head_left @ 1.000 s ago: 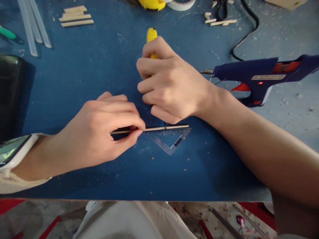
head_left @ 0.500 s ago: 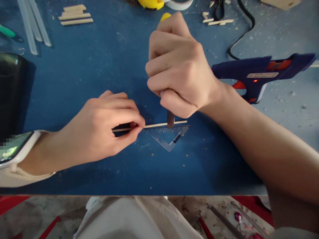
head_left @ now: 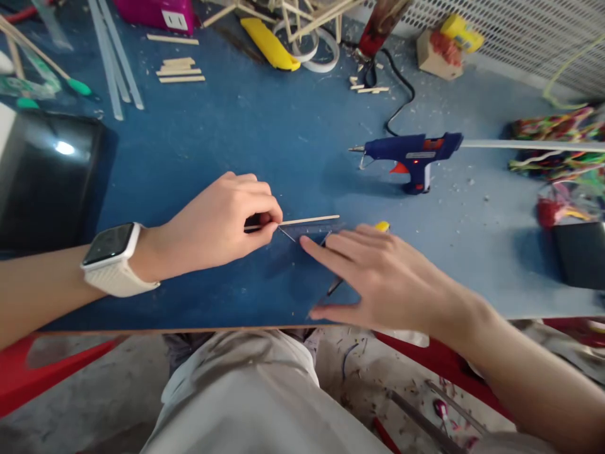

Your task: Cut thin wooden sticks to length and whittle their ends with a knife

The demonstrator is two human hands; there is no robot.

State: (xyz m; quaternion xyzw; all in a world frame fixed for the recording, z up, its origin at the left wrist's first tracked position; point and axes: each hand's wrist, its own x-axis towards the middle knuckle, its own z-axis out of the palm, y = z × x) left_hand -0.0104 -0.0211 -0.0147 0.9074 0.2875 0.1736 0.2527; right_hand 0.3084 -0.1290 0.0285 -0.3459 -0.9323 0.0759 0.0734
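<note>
My left hand (head_left: 222,217) pinches a thin wooden stick (head_left: 312,220) between thumb and fingertips, and the stick's free end points right. Just below the stick, a clear plastic set square (head_left: 302,232) lies on the blue table, largely covered by my right hand (head_left: 378,271). That hand's index finger is stretched onto the set square, its thumb spread apart. A knife (head_left: 334,286) is tucked in my right hand; the dark blade shows between index finger and thumb, and a yellow end sticks out past the fingers. The grip itself is hidden.
A blue glue gun (head_left: 418,154) with its red light lit stands to the right. Farther back are short sticks (head_left: 180,72), a yellow cutter (head_left: 269,44), tape rolls (head_left: 326,60) and clear glue sticks (head_left: 111,63). A black box (head_left: 47,183) is at left.
My right hand has come down from above the stick to the set square and opened its index finger and thumb, the knife now slanting. The view has shifted; my left hand keeps its pinch.
</note>
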